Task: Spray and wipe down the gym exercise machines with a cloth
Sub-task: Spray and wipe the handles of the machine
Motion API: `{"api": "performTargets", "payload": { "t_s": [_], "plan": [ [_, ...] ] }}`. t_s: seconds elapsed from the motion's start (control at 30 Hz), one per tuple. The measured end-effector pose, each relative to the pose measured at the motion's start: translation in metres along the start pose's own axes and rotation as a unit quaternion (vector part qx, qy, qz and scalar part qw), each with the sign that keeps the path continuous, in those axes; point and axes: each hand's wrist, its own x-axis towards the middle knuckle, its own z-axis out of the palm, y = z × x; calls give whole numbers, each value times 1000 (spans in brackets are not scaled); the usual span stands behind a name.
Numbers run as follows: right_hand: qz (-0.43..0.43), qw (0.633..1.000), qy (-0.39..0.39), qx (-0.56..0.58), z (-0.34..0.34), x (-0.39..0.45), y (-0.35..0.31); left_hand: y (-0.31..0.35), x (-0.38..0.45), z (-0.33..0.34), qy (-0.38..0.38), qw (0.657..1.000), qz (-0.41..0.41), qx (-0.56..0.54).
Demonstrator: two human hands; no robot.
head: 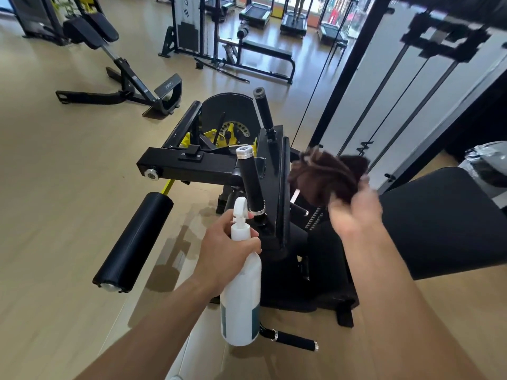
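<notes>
**A:** Two things are in play: the spray bottle (pixel 241 294) and the cloth (pixel 327 176). The left hand (pixel 227 253) grips the white bottle round its neck, one finger near the trigger, nozzle aimed at the upright black handle (pixel 251 182) of the exercise machine (pixel 219 165) just ahead. The right hand (pixel 354 212) holds the bunched brown cloth up off the machine, fingers pinched round its lower edge, though motion blur hides the exact grip.

**B:** So how far along would you say the job is?

**A:** On this machine, early or midway, by my reckoning. The cloth touches nothing, and the bottle points at the grip, so I judge this a spraying step with the wipe to follow. I see no mist, and I cannot tell whether any surface is already wet.

**B:** And what is left?

**A:** Plenty, it seems. Beside the handle lie the black frame bar, the foam roller pad (pixel 134 242) low to the left, the seat pad (pixel 444 220) under the right forearm, and a short lower handle (pixel 295 340) behind the bottle. None shows streaks or shine I could read as cleaned.

**B:** Further out?

**A:** A roman chair (pixel 120 67) stands well apart at upper left, a bench station (pixel 255 50) beyond, and treadmills (pixel 293 23) by the windows. Whether those are done, the view does not say; likely they remain.
</notes>
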Motion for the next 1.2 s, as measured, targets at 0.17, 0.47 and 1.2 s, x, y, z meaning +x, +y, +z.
{"api": "performTargets", "payload": {
  "t_s": [0.17, 0.47, 1.2],
  "plan": [
    [-116, 867, -182, -449, 50, -16, 14, 2, 2, -9, 19, 1000, -2, -21],
    [-105, 849, -154, -494, 91, 37, 0, 7, 1, -13, 8, 1000, 2, -20],
    [-142, 675, -318, -651, 1, 0, 106, -6, 9, -24, 45, 999, -23, -18]
  ]
}}
